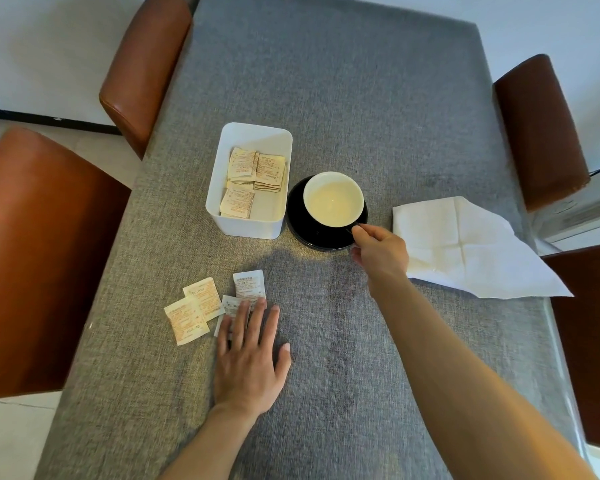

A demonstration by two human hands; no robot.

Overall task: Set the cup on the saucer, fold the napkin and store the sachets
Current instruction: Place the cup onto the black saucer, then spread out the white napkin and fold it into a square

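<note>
A black cup [334,199] with a cream inside stands on a black saucer [303,233] at mid-table. My right hand [381,252] pinches the cup's handle at its near right side. A white napkin [471,249] lies unfolded to the right, one corner over the table edge. Several loose sachets [196,308] lie near the front left. My left hand [252,362] rests flat with fingers spread, its fingertips on one sachet [230,306]. A white box [248,223] left of the saucer holds several more sachets [257,174].
The table wears a grey woven cloth [343,98]. Brown leather chairs stand at the left [39,258], far left [142,64] and right [537,129]; another dark chair [589,341] is at the near right.
</note>
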